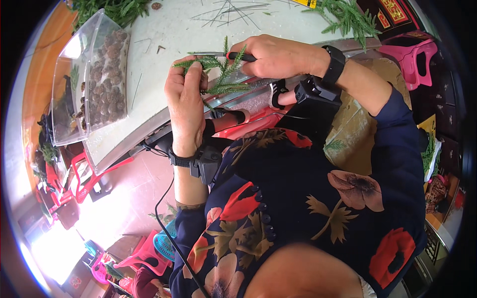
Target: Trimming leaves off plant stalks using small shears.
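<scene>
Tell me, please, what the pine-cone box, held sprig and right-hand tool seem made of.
Pine-cone box: probably glossy plastic; transparent, with glare.
Held sprig: plastic or real foliage, matte; evenly green needles suggest plastic.
Right-hand tool: likely metal at its grey tip; smooth black handle perhaps plastic.

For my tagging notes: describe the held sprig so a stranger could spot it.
At the near edge of the pale table, find the left hand and right hand close together. The green sprig is in the left hand, beside the right hand's slim tool. Unlike the greenery at top left and greenery at top right, it is held.
</scene>
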Tool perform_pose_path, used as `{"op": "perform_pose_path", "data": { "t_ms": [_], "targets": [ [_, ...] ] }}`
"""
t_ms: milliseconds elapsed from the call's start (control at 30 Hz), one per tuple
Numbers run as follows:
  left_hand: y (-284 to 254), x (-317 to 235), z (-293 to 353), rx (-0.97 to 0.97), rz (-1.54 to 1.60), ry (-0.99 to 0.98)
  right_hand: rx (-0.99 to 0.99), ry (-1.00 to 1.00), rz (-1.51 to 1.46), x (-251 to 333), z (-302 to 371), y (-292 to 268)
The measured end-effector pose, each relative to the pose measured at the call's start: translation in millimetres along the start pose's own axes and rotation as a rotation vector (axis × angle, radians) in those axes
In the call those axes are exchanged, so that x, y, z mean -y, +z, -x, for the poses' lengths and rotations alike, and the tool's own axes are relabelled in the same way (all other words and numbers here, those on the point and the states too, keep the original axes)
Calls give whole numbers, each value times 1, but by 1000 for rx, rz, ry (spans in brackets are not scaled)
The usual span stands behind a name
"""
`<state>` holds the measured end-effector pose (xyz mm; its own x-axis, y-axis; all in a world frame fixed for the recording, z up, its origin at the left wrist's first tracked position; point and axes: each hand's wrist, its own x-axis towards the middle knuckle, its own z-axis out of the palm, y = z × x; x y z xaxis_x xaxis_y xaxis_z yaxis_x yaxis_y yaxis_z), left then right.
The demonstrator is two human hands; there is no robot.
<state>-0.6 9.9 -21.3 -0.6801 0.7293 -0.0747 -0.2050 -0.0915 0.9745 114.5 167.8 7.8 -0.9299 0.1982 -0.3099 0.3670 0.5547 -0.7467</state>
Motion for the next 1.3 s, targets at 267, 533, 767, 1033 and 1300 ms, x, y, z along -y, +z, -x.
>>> {"op": "perform_pose_path", "data": {
  "t_ms": [267,533,767,1033,1300],
  "targets": [
    [0,0,-2,-10,7,-16,-160,-64,195,-7,-5,13],
    [1,4,-3,-109,-375,178,-125,-67,75,0,-5,7],
    [2,10,-4,-205,-796,533,-78,12,142,10,-4,8],
    [-2,7,-2,-166,-570,335,-214,-100,271,-7,-7,13],
    [-8,-8,-2,38,-36,-74,-211,-199,171,-9,-4,8]
  ]
}}
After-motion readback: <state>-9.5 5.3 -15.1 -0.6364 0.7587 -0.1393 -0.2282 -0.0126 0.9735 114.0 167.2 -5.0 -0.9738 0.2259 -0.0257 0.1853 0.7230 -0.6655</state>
